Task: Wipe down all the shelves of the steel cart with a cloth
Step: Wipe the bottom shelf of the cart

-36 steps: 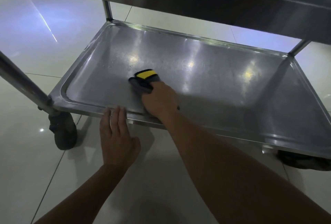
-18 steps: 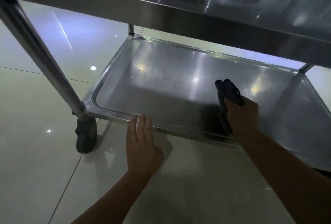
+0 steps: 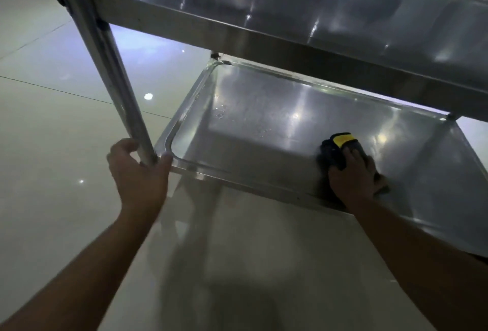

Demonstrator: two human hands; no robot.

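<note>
Wet steel shelf (image 3: 264, 129), glossy tiled floor (image 3: 52, 132)

The single head-worn, wide-angle view looks forward and steeply down from above the person's forearms, close to the near left corner of the shiny steel cart's bottom tray shelf (image 3: 264, 119). It faces in under the steel shelf above (image 3: 290, 13), which crosses the top of the frame, while the round steel corner post (image 3: 105, 61) slants through the upper left. The glossy pale tiled floor (image 3: 52, 145) fills the left and lower part, and no second view overlaps with this one.
</note>
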